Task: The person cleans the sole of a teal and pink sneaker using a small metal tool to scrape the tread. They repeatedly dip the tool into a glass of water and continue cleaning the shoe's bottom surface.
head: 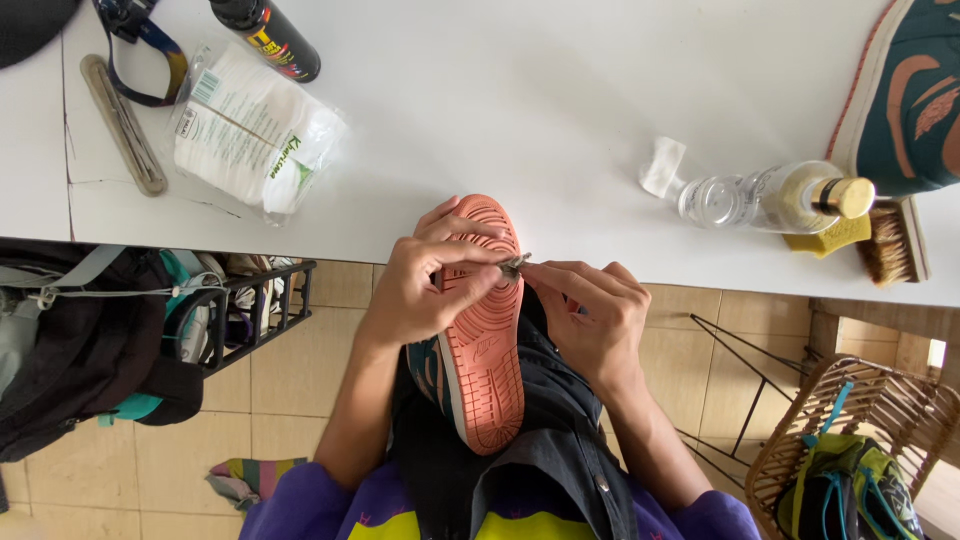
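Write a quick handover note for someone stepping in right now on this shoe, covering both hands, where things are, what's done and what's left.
Left hand: wrapped around the front of the sneaker, holding it sole-up over the lap against the edge of the white table.
Right hand: pinching a small grey tool, its tip on the salmon sole near the toe.
On the table: pack of cotton pads, black spray can, clear bottle with gold cap, yellow sponge, brush, second sneaker.
Done: cannot tell how much of the tread is cleaned.
Left: probably the rest of the grooves.
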